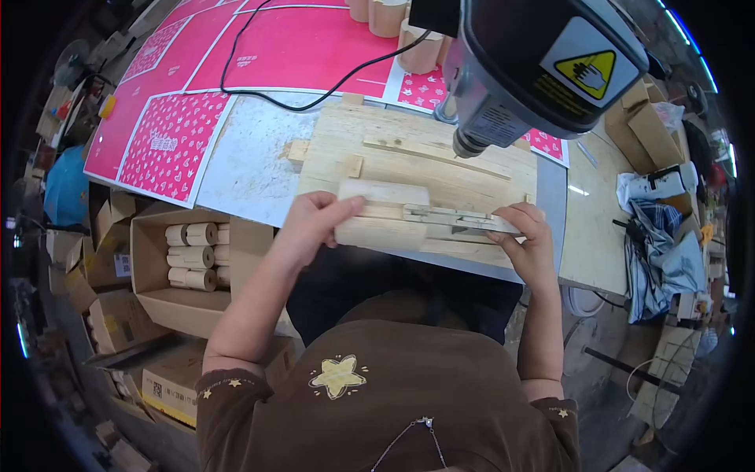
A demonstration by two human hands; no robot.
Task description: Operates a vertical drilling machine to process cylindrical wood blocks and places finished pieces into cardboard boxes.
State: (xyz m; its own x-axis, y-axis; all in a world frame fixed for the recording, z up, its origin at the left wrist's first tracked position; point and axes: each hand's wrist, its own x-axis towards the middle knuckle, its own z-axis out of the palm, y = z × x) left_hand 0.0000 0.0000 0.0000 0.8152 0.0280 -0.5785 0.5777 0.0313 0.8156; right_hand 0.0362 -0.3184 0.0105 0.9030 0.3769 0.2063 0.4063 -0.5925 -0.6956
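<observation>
My left hand (314,224) is closed on the left end of a pale wooden cylinder (381,234) with a lengthwise groove, its thumb lying along the top. A narrow, flat metal piece (452,219) lies in line with the groove, its left end over the cylinder. My right hand (523,234) pinches its other end between thumb and fingers. Both hands are over the front edge of a wooden board (330,145), which has thin wooden strips (440,156) fixed to it. Above the board hangs a drill press (543,71), its chuck (468,145) beyond my hands.
Pink printed sheets (307,55) cover the far table, crossed by a black cable (330,94). More wooden cylinders (421,51) stand behind the drill. A cardboard box (169,311) of grooved cylinders sits at left. Boxes and bags (664,236) crowd the right.
</observation>
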